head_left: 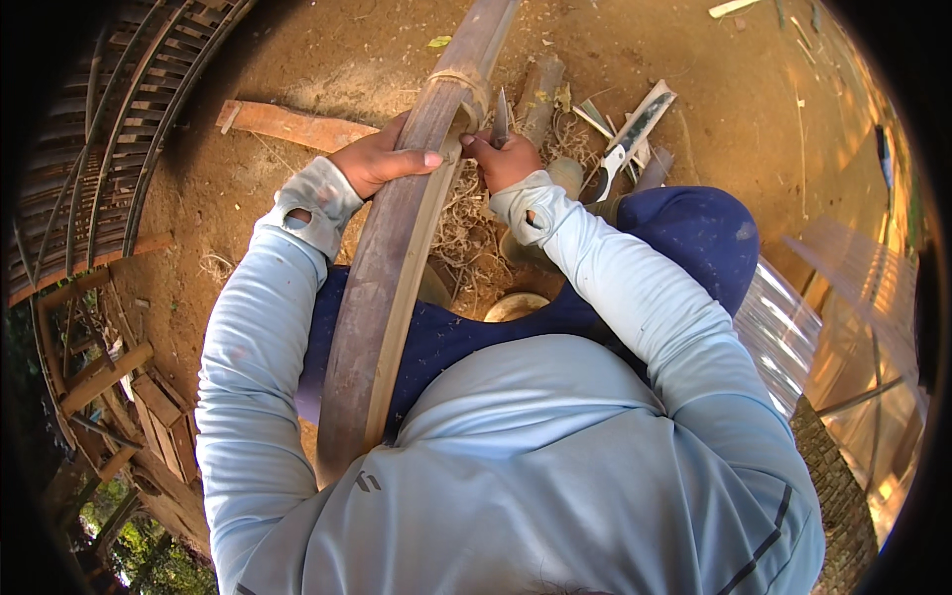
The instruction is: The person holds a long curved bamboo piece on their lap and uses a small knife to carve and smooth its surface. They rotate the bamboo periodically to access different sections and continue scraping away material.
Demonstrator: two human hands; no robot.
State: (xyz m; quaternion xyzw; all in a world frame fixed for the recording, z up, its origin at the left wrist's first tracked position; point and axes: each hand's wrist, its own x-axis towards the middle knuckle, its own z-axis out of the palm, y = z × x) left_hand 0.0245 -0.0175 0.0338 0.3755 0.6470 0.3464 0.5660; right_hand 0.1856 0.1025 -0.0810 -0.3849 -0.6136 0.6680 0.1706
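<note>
A long brown split bamboo pole (382, 288) slants across my lap, with a pale cut edge along its right side and a raised joint ring near its far end. My left hand (377, 161) is wrapped round it from the left, thumb on top and the other fingers hidden beneath. On the pole's right side, just below the joint, my right hand (511, 164) is closed round a small knife (501, 117), its blade pointing up and away from me. The right thumb and fingertips are at the pale edge; whether they also pinch a strip cannot be made out.
Thin curled shavings (466, 223) lie on the dirt floor between my legs. A tool with a black-and-white handle (617, 159) rests beside my right knee. A flat reddish board (288, 124) lies to the left. Slatted bamboo furniture (119, 129) stands far left, and clear plastic sheets (778, 312) at right.
</note>
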